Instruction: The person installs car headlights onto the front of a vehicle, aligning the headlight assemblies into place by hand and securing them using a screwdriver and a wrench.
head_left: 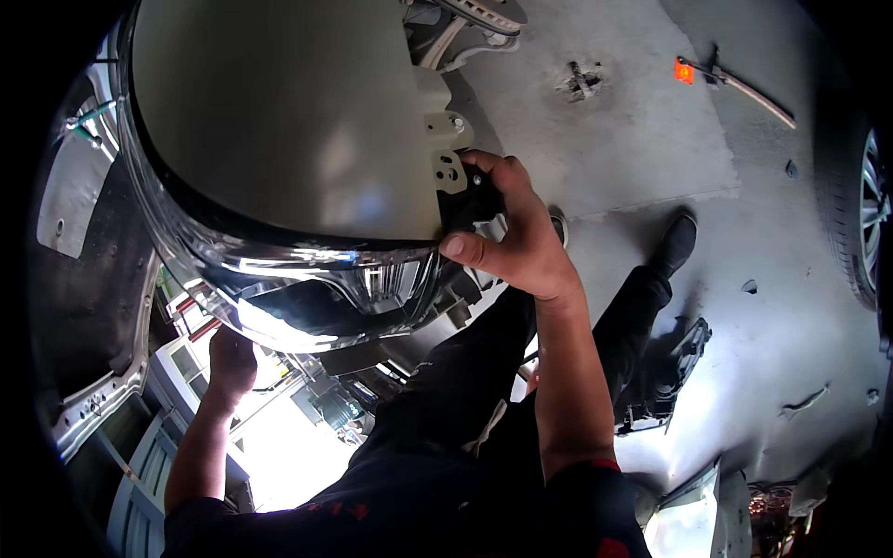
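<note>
A car headlight (321, 293) with a clear, shiny lens lies along the lower edge of a bare grey-beige fender panel (288, 112). My right hand (521, 237) grips the headlight's right end, thumb on the near corner and fingers curled over a black mounting tab (479, 191). That tab sits beside a fender bracket (448, 170) with several holes. Under the headlight's left part is my left hand (233, 363), close to the lens edge. Its fingers are hidden, so its hold cannot be made out.
A brake disc (488, 14) shows at the top. An open hood (88, 279) stands at left. On the concrete floor lie a tool with a wooden handle (758, 100), an orange piece (684, 71) and a black part (665, 381). Another car's wheel (870, 205) is at far right.
</note>
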A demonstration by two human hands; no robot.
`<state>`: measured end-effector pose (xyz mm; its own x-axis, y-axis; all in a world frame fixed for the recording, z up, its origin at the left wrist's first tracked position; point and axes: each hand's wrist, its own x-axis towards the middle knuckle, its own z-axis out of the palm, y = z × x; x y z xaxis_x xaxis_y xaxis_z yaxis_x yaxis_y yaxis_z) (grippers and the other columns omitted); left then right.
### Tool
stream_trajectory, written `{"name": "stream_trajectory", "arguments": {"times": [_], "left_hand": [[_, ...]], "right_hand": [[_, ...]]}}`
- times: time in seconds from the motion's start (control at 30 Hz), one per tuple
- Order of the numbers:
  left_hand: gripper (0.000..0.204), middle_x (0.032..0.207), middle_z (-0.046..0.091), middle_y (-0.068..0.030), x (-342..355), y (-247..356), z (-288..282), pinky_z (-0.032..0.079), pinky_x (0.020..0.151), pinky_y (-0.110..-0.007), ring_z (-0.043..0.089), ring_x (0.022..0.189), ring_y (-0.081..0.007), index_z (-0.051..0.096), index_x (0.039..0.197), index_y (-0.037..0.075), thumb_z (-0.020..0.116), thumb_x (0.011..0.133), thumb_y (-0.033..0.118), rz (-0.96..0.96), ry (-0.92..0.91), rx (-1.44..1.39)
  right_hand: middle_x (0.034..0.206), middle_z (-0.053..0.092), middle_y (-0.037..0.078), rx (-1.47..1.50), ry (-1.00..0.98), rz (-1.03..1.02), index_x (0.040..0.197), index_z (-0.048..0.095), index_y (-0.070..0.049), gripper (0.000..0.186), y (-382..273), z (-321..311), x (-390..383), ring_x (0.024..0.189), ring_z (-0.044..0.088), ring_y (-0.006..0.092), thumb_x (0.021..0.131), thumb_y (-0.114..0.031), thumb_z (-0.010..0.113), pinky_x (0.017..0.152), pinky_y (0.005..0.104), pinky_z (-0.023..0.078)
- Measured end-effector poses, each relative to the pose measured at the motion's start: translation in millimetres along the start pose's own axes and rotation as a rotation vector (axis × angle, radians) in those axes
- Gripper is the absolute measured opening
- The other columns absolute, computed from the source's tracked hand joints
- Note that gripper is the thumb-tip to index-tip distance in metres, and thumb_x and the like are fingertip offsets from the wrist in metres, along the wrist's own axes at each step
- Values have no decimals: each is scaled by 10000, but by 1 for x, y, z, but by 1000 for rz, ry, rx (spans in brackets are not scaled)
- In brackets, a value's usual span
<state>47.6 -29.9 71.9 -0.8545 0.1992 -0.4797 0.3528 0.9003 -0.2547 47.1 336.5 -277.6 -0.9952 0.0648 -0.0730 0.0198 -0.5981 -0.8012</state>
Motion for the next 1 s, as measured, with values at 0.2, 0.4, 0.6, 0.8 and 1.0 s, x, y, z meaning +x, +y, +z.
{"name": "stream_trajectory", "arguments": {"times": [0.2,0.4,0.6,0.8,1.0], "left_hand": [[156,940,617,-109,0,7,-4,476,793,-380,544,860,-205,568,1096,-21,513,998,87,-194,-67,-224],[183,970,609,-144,-7,6,1,489,851,-372,563,907,-236,542,1078,-25,496,909,31,-354,-11,-419],[335,1096,597,-129,-6,-4,-3,479,887,-350,553,996,-197,486,1234,-23,567,917,51,-391,-81,-309],[368,1137,627,-172,1,10,-1,479,928,-358,582,1046,-235,511,1288,-40,551,929,31,-314,-1,-375],[233,952,618,-247,9,24,5,489,790,-416,580,850,-307,518,1143,-62,476,956,70,-349,45,-161]], "right_hand": [[1152,562,133,55,70,41,1261,599,-10,847,11,8,2,1101,594,287,633,-410,1000,954,382,495],[1127,559,116,205,58,117,1230,586,1,730,17,12,0,1063,587,267,712,-347,966,926,369,488],[1078,545,104,143,187,98,1177,580,-3,532,15,32,0,1007,570,230,791,-208,883,905,348,475],[1074,537,117,68,246,86,1186,554,10,505,8,36,-3,994,561,228,815,-171,846,902,349,479],[1087,534,129,80,265,73,1213,536,15,510,10,42,-8,1002,558,222,851,-190,832,900,341,483]]}}
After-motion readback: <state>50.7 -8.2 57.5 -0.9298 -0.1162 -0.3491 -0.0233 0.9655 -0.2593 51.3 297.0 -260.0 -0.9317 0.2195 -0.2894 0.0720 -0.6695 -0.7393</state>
